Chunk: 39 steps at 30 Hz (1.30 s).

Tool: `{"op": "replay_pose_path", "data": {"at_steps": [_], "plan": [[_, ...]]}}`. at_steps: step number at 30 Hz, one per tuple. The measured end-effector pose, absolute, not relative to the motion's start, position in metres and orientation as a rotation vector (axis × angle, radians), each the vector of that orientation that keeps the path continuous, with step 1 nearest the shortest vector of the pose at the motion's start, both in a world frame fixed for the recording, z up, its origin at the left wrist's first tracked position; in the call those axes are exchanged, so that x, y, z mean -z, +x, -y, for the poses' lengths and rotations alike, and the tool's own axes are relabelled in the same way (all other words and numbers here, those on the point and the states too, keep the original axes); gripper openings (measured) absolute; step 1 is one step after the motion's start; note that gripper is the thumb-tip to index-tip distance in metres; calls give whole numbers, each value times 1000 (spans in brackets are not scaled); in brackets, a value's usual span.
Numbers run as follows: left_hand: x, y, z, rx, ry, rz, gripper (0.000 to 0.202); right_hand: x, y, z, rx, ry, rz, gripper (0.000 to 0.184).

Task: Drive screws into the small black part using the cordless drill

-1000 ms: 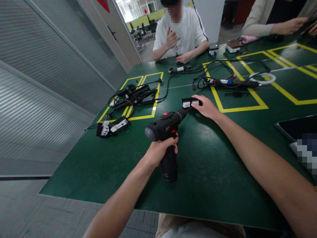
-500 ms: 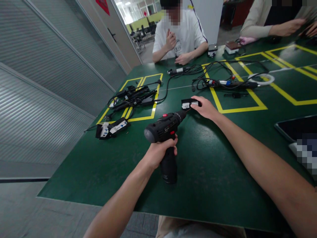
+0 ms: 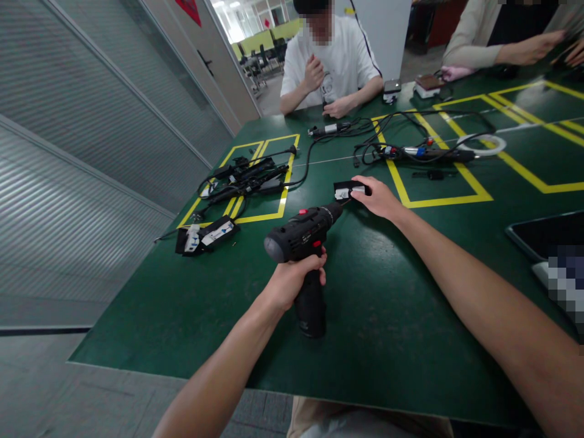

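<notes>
My left hand is wrapped round the grip of a black cordless drill with red buttons. The drill points forward and to the right over the table. Its thin bit meets or nearly meets a small black part with a white label-like face; I cannot tell whether they touch. Fingers and thumb of my right hand pinch that black-and-white part at its right end. Similar black-and-white pieces lie to the left of the drill.
Black cables and tools are heaped inside yellow tape lines on the green table. Another corded tool and a white ring lie at right. A tablet-like dark object sits near the right edge. Two people sit across the table.
</notes>
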State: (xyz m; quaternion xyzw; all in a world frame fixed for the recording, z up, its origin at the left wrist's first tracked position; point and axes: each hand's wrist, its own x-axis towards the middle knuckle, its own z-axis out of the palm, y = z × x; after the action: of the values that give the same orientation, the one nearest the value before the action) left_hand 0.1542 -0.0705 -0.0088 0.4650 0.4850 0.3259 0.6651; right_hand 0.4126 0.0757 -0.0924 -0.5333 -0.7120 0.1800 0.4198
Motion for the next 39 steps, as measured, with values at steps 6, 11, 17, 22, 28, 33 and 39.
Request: {"op": "replay_pose_path", "data": {"at_steps": [6, 11, 17, 22, 28, 33, 39], "plan": [[8, 154, 71, -731, 1072, -1080, 27, 90, 412, -75, -450, -1333, 1780, 43], [9, 154, 73, -750, 1109, -1074, 30, 91, 410, -74, -441, -1330, 1768, 43], [9, 154, 75, -760, 1159, -1071, 29, 93, 408, -76, -436, -1326, 1748, 42], [3, 150, 76, -684, 1282, -1089, 28, 94, 408, -76, -441, -1316, 1734, 43], [-4, 132, 81, -530, 1632, -1177, 33, 96, 406, -75, -436, -1304, 1720, 45], [-8, 116, 82, -565, 2036, -1169, 34, 94, 405, -74, -436, -1289, 1708, 47], [-29, 126, 85, -383, 2179, -973, 16, 95, 407, -73, -507, -1270, 1687, 59]]}}
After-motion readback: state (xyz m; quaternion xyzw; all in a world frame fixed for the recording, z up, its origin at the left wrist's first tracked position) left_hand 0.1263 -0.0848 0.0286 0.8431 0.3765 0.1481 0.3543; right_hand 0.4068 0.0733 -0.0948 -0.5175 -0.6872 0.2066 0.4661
